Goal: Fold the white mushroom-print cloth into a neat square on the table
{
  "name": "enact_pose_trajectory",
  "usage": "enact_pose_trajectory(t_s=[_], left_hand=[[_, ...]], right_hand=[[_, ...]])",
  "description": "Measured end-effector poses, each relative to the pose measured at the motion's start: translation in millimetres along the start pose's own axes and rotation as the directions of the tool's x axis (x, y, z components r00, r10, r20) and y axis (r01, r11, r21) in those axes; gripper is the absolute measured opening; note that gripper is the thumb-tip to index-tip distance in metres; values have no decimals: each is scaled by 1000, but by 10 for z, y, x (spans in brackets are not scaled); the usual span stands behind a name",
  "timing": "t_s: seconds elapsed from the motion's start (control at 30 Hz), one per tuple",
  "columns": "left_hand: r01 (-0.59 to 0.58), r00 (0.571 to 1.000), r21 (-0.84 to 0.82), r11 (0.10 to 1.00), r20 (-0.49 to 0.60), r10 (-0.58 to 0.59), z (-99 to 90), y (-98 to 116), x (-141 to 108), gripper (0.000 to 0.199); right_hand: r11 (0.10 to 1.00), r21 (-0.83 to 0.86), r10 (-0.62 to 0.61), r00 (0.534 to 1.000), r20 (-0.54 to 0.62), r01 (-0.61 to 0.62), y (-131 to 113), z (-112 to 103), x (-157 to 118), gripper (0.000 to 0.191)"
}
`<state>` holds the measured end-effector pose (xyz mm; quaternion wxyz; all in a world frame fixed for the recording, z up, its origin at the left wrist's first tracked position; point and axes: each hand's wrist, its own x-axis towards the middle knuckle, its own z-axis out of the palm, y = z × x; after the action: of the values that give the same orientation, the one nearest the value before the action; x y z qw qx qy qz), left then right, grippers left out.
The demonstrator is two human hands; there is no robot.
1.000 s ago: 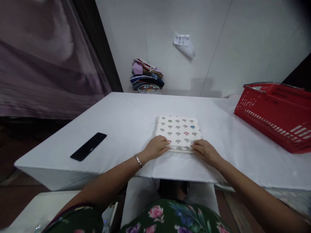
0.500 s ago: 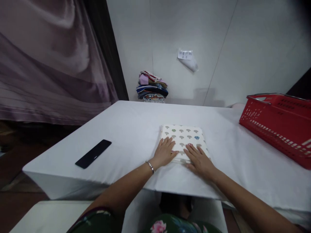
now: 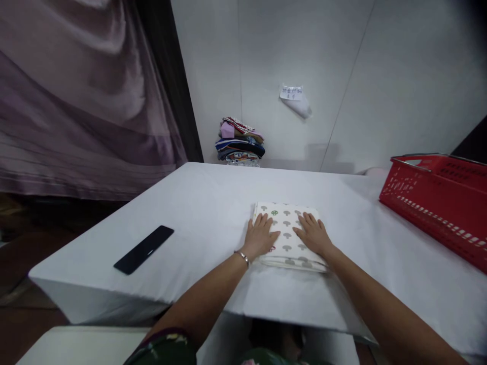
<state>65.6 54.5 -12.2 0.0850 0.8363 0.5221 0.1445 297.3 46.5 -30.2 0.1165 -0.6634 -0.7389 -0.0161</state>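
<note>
A folded white cloth with a print of grey mushrooms and a few coloured ones lies flat on the white-covered table. My left hand rests open on its left side, fingers spread and pointing away from me. On the right side of the cloth my right hand lies open too, palm down with fingers apart. Several layers show at the cloth's near edge. Parts of the print are hidden beneath both hands.
To the left a black phone-like slab lies on the table. A red plastic basket stands at the right. Behind the table's far edge is a stack of folded clothes. A purple curtain hangs at left.
My right hand has slid away from me and slightly right, from the cloth's near edge to its upper right part. My left hand stays on the left side. The view has tilted slightly.
</note>
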Motion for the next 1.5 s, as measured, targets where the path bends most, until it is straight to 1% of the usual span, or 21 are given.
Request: enact_pose_trajectory(t_s=[0.1,0.23,0.33,0.4,0.47,0.53,0.57,0.63,0.7,0.77,0.87,0.93,1.07,1.13,1.17,1.23,1.3,1.37,1.4,1.43,1.5], left_hand=[[5,1000,-16,1000,0,-5,-6,6,-10,57],[46,999,-81,996,-11,-47,-69,8,-24,54],[133,988,-163,978,-60,-144,-94,-29,-44,56],[193,975,-211,958,-65,-211,-96,-53,-49,57],[222,969,-239,945,-50,-240,-91,-67,-45,56],[224,969,-265,938,-42,-243,-90,-75,-37,56],[227,968,-288,930,-40,-248,-93,-82,-32,56],[250,959,-364,897,-35,-281,-107,-115,-20,55],[295,941,-461,837,-13,-339,-129,-178,-4,53],[363,913,-516,776,31,-407,-151,-268,18,53],[444,881,-504,741,91,-465,-180,-403,58,65],[456,879,-490,742,119,-462,-198,-461,81,70],[490,870,-473,733,206,-448,-241,-475,95,76],[499,866,-476,725,229,-445,-265,-457,76,76],[488,871,-486,725,225,-436,-276,-449,56,73],[441,894,-514,736,177,-412,-296,-443,-16,64],[358,918,-541,761,55,-392,-316,-442,-132,50],[227,933,-551,803,-113,-341,-340,-432,-285,36],[145,938,-541,828,-192,-290,-352,-418,-366,29],[57,941,-521,852,-257,-220,-363,-396,-446,23],[-110,944,-450,886,-327,-49,-378,-333,-579,16]], right_hand=[[1000,-2,-9,1000,-24,9,13,49,-33,58],[999,31,-8,1000,-26,9,37,4,32,54],[995,82,65,998,-26,-63,144,-8,118,56],[989,119,96,995,-35,-92,230,18,163,57],[984,171,61,997,-51,-52,301,61,192,53],[969,247,12,997,-79,8,350,96,200,50],[955,296,20,995,-97,9,369,104,193,50],[905,420,132,983,-126,-68,405,99,151,54],[806,566,289,950,-117,-175,439,70,65,60],[694,681,377,924,-67,-233,460,32,-60,63],[568,768,408,911,50,-297,453,-22,-280,68],[526,786,422,902,90,-325,433,-46,-418,70],[520,812,392,919,47,-264,429,-80,-638,69],[526,812,390,920,32,-251,436,-111,-728,67],[546,797,395,918,25,-257,433,-134,-770,66],[627,735,402,915,-23,-257,400,-199,-847,62],[737,651,357,923,-145,-182,320,-286,-909,53],[822,568,238,925,-296,-29,188,-378,-950,41],[846,530,160,921,-355,57,107,-419,-962,35],[859,494,79,918,-388,134,20,-453,-966,30],[869,421,-89,918,-386,261,-155,-496,-951,24]])
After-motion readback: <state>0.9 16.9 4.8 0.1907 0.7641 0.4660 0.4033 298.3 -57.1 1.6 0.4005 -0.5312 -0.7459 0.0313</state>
